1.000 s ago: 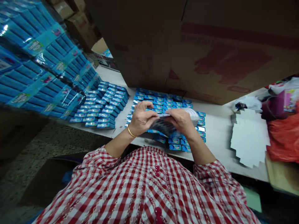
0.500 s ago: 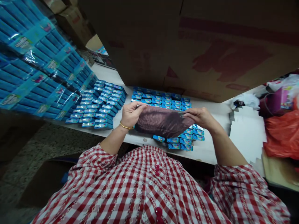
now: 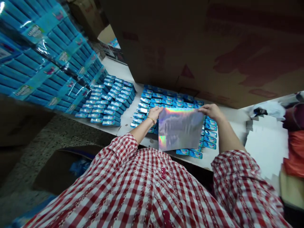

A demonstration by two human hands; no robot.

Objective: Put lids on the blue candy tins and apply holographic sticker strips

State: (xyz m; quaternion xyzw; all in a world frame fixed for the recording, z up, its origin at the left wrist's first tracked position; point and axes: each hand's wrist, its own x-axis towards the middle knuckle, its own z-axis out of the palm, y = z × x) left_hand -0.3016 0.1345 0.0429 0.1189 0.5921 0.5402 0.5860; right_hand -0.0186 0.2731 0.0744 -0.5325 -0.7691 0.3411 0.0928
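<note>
A shiny, silvery sheet with rainbow glints hangs between my two hands; whether it is a single film or a flat bag I cannot tell. My left hand, with a gold bangle at the wrist, pinches its upper left corner. At the upper right corner, the fingers of my right hand are closed on the edge. Behind and below the sheet, rows of small blue packs lie on the white table. The sheet covers part of these rows.
More blue packs stand in rows at the left, beside a tall stack of plastic-wrapped blue boxes. A big cardboard carton rises at the back. White sheets and a red plastic bag are at the right.
The sheet was tilted and looked dark and brownish; now it hangs flatter towards me, silvery and more fully spread. Both hands appear further right in view, which has also shifted.
</note>
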